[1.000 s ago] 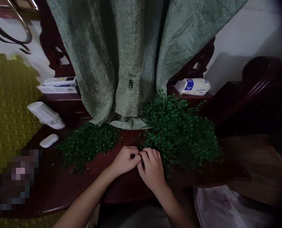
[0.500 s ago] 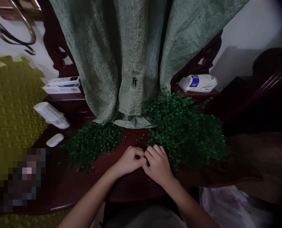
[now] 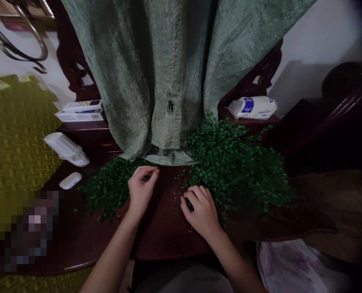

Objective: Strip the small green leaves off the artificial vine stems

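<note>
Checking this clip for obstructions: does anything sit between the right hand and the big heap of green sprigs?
Nothing visible does. The right hand rests on the table with its fingertips already at the near edge of the big heap. The left hand is apart, at the smaller heap.

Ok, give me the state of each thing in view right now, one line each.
left hand: fingertips pinched together at the edge of the small sprig pile; what they hold is too small to tell.
right hand: curled, fingers in the edge of the large sprig pile.
small sprig pile: loose, spread flat.
large sprig pile: heaped.
green sack: upright, creased.
tissue pack: lying flat.
</note>
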Tool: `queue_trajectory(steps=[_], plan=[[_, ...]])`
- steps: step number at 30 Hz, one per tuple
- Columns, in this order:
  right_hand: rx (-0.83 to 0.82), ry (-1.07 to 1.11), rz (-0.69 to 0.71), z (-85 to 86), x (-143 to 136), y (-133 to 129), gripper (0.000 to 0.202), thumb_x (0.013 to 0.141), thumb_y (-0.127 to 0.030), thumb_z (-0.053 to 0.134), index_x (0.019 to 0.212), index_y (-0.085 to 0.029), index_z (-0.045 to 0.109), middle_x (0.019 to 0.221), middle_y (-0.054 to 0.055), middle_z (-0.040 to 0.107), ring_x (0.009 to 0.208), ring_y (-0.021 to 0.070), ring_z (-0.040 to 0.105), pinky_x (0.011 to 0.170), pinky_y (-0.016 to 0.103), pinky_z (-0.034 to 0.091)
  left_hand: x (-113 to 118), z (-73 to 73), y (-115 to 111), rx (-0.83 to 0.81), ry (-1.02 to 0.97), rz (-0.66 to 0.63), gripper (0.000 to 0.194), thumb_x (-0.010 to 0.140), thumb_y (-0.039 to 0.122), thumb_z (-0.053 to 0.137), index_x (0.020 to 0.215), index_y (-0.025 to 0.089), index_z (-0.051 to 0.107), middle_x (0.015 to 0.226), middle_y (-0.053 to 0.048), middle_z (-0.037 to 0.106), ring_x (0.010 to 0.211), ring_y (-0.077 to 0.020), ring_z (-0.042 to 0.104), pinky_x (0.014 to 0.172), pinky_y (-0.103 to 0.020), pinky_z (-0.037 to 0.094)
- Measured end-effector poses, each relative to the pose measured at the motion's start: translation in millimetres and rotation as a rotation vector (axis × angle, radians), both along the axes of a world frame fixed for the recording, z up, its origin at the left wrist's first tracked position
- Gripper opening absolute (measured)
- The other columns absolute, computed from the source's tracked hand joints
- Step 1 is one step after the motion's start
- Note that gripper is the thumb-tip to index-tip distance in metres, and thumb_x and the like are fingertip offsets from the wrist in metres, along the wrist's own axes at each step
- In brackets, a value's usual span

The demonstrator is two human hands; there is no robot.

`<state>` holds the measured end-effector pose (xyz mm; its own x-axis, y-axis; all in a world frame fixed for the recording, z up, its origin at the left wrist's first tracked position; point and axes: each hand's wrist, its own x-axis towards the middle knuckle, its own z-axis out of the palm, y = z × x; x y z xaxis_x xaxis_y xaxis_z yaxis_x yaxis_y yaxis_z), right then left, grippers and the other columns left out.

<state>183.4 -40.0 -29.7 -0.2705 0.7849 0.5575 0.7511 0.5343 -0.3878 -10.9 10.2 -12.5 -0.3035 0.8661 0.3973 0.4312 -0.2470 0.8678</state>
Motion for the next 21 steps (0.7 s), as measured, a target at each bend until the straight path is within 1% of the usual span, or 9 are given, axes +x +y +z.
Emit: queue_trajectory(steps=[2,5,8,12,19,21], plan=[[-0.002,0.018,0.006,0.2,1,0,0.009,0.088,-0.015,0.054,0.08,-0.018,0.058,0.085,0.005,0.059,0.082,0.0198,0.053,0.075,0.034,0.041,-10,-3.4,4,-0.009,-0.015,0.088,0.022,0.08,0.034,0.064,0.085,0.015,0.071,0.086,-0.006,0.066,0.072,-0.0158,0.06,0.067,-0.027,0.047],[-0.002,0.051,0.014,1.0,1,0,0.01,0.088,-0.015,0.054,0.08,-0.018,0.058,0.084,0.005,0.059,0.082,0.0194,0.054,0.075,0.034,0.041,-18,-7.3,7,-0.044,-0.012,0.141,0.025,0.079,0.036,0.064,0.086,0.013,0.071,0.082,-0.006,0.067,0.071,-0.0169,0.062,0.067,-0.028,0.049],[0.004,0.095,0.013,1.6,2,0,0.01,0.089,-0.015,0.053,0.082,-0.019,0.058,0.084,0.005,0.059,0.081,0.0193,0.054,0.075,0.034,0.042,-18,-7.9,9,-0.081,0.025,0.14,0.024,0.078,0.036,0.063,0.084,0.014,0.072,0.08,-0.006,0.069,0.073,-0.018,0.063,0.068,-0.028,0.049],[0.014,0.162,0.001,0.8,4,0,0.008,0.089,-0.016,0.053,0.084,-0.019,0.058,0.084,0.005,0.059,0.08,0.0198,0.054,0.075,0.035,0.043,-16,-5.8,9,-0.1,0.106,0.134,0.022,0.078,0.033,0.06,0.082,0.016,0.073,0.085,-0.006,0.069,0.077,-0.019,0.063,0.071,-0.029,0.051],[0.017,0.285,-0.024,2.5,6,-1,0.007,0.088,-0.016,0.053,0.084,-0.02,0.057,0.085,0.005,0.057,0.081,0.0189,0.055,0.074,0.033,0.047,-21,-5.1,7,-0.036,0.222,0.174,0.022,0.079,0.025,0.054,0.091,0.017,0.071,0.1,-0.008,0.063,0.092,-0.0218,0.063,0.073,-0.03,0.053],[0.015,0.306,-0.026,4.0,5,-2,0.008,0.088,-0.015,0.053,0.084,-0.02,0.057,0.084,0.005,0.057,0.081,0.0186,0.055,0.074,0.032,0.047,-18,-3.5,5,-0.008,0.268,0.141,0.02,0.081,0.024,0.054,0.091,0.017,0.071,0.097,-0.008,0.062,0.091,-0.0216,0.062,0.075,-0.03,0.053]])
